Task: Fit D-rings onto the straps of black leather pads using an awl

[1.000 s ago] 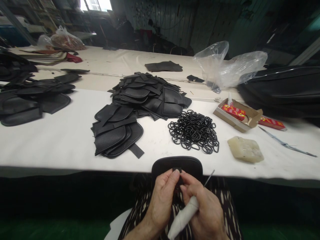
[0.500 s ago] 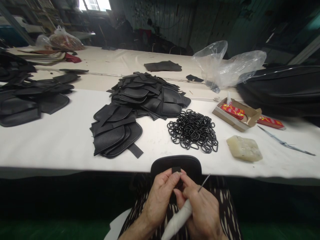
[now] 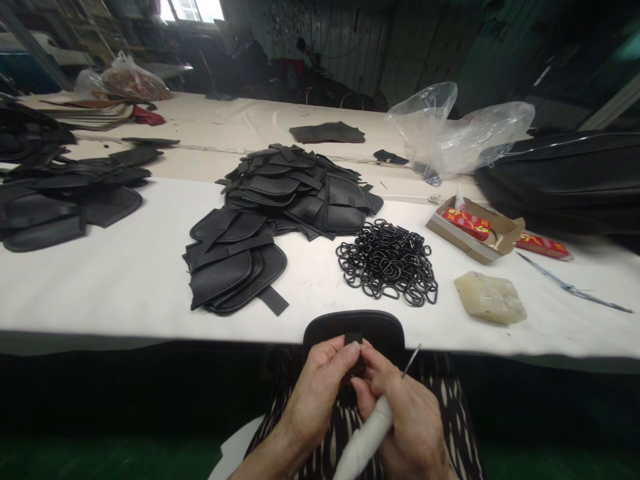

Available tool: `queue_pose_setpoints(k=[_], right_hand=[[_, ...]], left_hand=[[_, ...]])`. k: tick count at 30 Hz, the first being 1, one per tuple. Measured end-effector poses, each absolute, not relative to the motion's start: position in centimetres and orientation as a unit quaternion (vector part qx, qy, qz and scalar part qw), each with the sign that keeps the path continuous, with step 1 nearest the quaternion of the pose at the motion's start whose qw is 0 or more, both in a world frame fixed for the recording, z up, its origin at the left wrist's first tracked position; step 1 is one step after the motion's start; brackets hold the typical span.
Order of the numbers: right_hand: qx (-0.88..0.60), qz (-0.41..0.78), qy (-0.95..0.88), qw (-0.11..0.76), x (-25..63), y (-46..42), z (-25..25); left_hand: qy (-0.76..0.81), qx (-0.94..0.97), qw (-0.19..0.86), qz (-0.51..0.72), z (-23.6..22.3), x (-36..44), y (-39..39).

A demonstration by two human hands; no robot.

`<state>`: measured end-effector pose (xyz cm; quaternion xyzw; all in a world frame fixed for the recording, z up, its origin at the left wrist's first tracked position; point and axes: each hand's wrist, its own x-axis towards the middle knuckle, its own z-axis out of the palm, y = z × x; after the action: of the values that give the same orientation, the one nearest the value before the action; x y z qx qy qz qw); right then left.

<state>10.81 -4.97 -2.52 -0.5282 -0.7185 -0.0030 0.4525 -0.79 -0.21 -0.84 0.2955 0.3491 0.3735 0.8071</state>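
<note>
At the table's front edge, a black leather flap piece with a rounded rim lies partly over my lap. My left hand pinches a short black strap on it between thumb and fingers. Across from it, my right hand is closed around an awl with a white-wrapped handle, its thin metal shaft pointing up and away. The right fingertips also touch the strap. What lies under the fingers is hidden. Beyond my hands is a heap of black D-rings.
Stacked black leather pieces stand at mid-table, with more leather pieces at the left. Toward the right are a block of pale wax, a cardboard box holding a red packet, thread snips and a clear plastic bag.
My hands stay at the strap. The awl's tip has dropped a little and swung slightly left, as the right hand shifts its hold. The objects on the table have not moved.
</note>
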Motion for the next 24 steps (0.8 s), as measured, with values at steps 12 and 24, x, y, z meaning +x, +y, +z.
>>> queue_pose_setpoints(k=[12, 24], right_hand=[[-0.521, 0.042, -0.722, 0.452, 11.5, -5.2, -2.5], [-0.565, 0.022, -0.705, 0.427, 10.4, -5.6, -2.5]], left_hand=[[0.343, 0.246, 0.827, 0.373, -0.7, -0.7, -0.2], [0.353, 0.261, 0.815, 0.378, -0.9, -0.5, -0.4]])
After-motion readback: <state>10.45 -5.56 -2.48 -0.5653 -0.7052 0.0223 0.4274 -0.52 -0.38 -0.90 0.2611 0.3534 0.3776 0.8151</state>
